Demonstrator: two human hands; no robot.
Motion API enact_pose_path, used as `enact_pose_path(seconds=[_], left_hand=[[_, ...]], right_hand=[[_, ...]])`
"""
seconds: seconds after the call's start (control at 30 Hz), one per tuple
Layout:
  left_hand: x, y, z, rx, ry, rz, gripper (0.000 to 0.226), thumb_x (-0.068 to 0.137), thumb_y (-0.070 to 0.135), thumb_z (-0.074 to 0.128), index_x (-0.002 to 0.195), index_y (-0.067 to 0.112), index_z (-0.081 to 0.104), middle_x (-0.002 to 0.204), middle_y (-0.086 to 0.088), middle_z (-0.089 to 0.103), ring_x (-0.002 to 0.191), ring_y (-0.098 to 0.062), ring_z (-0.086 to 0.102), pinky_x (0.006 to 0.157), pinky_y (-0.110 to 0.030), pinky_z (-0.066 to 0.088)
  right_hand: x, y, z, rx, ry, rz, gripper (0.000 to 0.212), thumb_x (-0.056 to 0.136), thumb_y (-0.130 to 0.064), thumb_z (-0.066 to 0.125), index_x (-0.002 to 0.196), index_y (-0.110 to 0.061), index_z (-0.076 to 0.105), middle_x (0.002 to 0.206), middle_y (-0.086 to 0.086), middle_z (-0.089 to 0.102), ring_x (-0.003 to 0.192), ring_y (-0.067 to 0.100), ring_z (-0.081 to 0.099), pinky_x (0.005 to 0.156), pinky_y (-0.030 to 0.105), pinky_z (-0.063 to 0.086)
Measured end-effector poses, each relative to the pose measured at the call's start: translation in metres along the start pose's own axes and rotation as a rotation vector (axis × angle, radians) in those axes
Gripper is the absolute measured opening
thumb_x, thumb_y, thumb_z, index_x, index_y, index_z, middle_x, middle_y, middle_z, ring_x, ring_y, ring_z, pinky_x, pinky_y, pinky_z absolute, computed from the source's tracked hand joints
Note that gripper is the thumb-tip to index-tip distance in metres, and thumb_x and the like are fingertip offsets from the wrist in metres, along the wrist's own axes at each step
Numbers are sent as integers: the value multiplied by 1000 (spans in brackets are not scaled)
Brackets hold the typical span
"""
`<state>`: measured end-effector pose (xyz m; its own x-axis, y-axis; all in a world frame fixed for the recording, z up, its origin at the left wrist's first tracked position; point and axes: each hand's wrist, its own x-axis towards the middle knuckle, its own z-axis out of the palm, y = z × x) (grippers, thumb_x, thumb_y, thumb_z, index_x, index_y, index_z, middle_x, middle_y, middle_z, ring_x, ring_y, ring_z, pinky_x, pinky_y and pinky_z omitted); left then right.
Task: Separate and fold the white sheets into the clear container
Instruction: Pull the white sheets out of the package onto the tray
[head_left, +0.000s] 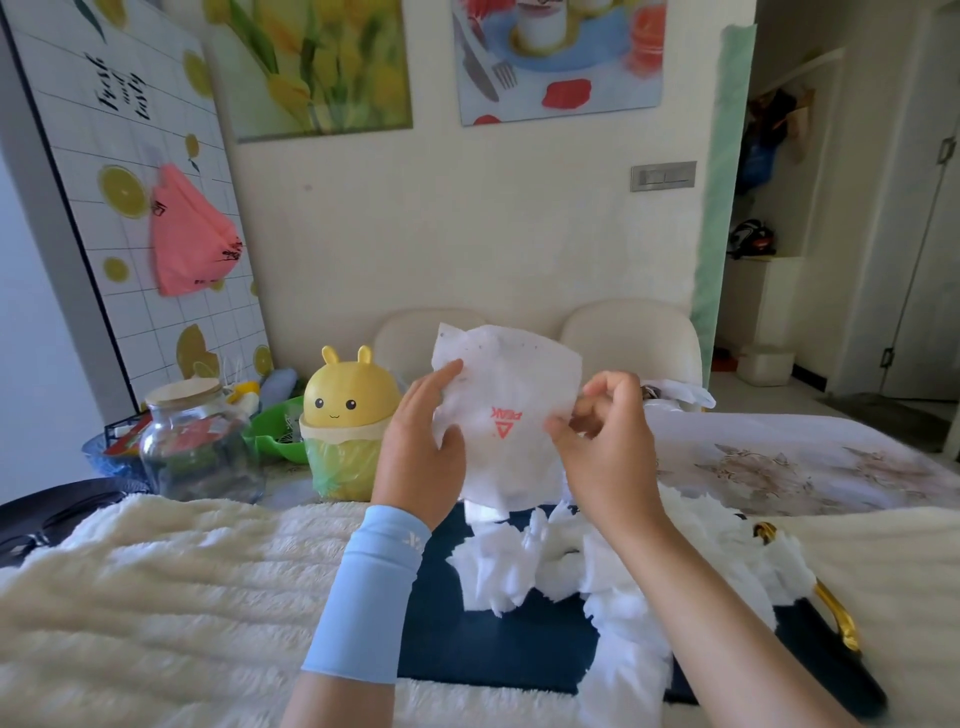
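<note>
Sleeved left hand (421, 447) and right hand (605, 441) flank white sheet (511, 415) (pinched).

1. Single view, worn on the person's head. Wide-angle, so verticals at both margins slant.
2. Faces forward and somewhat down, across the bench (779, 457) to the far wall (467, 234). The pictures hung on that wall are cut by the top edge.
3. Very near: both forearms enter from the bottom edge. The left hand (421, 441) and right hand (602, 441) sit mid-frame, holding a white sheet (511, 415) up towards the lens.
4. Lower centre takes in a dark tray (493, 649). A fluffy cover (156, 597) fills the lower left.
5. The left margin reaches a lemon-print board (130, 156) and a glass jar (200, 447); the right margin reaches an open doorway (831, 260).
</note>
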<state>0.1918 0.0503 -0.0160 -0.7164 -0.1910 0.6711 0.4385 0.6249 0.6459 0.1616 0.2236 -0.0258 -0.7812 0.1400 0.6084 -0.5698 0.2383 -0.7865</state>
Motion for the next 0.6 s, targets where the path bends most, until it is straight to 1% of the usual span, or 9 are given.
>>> enact_pose_path(seconds=[0.03,0.1,0.2,0.27,0.33,0.4,0.5,0.57,0.6], left_hand=[[1,1,-1,15,14,8,61,91,-1,57,140,32,47,132,20,51,116,1,49,104,-13,38],[4,-1,-2,-12,76,3,62,90,2,63,141,34,46,130,21,51,105,-7,54,98,-23,46],[5,0,-4,-162,197,-50,60,86,4,69,128,43,53,121,16,59,92,-18,65,85,-39,58],[3,1,-4,-188,250,-110,50,83,7,75,117,40,58,108,15,61,80,-16,62,79,-41,58],[1,1,-3,-153,258,-157,45,81,12,77,113,38,58,101,19,57,72,-14,55,79,-42,57],[1,-1,-5,-46,190,-182,52,80,18,79,120,38,53,112,16,53,80,-17,54,83,-38,53],[-1,-1,-2,150,36,-187,72,79,19,80,139,32,41,147,3,31,113,-18,49,91,-25,40],[-5,1,1,293,107,-112,74,74,21,83,137,27,44,156,-6,16,136,-28,35,105,-34,38],[-6,2,3,399,190,-10,66,72,22,84,130,24,52,153,-10,23,136,-33,33,108,-39,37]], right_hand=[[0,-2,-1,-5,39,-55,40,84,-7,76,102,-21,43,86,-6,63,77,2,60,68,8,40],[0,-5,0,-34,38,-120,48,80,-16,81,105,-26,42,102,-6,59,91,3,58,77,5,38],[0,-4,0,-62,-176,32,61,80,-26,83,115,-32,34,119,-9,51,106,7,55,79,8,40],[-1,1,2,-47,-298,131,51,81,-27,82,112,-30,41,113,-9,58,101,9,59,75,13,42],[-1,6,4,-97,-274,77,28,83,-26,81,98,-28,57,101,-13,64,92,2,58,74,10,40],[-3,7,4,-119,-229,14,10,85,-24,79,90,-27,70,95,-18,69,91,-9,57,74,3,38],[-3,11,3,-118,-193,-27,6,88,-21,76,92,-25,78,93,-18,72,89,-19,58,75,1,40],[-2,14,2,-170,-164,-57,4,91,-22,73,91,-21,78,83,-21,69,83,-17,60,73,3,41],[-3,15,2,-203,-150,-71,6,92,-23,71,89,-21,76,79,-22,67,80,-13,60,70,5,41]])
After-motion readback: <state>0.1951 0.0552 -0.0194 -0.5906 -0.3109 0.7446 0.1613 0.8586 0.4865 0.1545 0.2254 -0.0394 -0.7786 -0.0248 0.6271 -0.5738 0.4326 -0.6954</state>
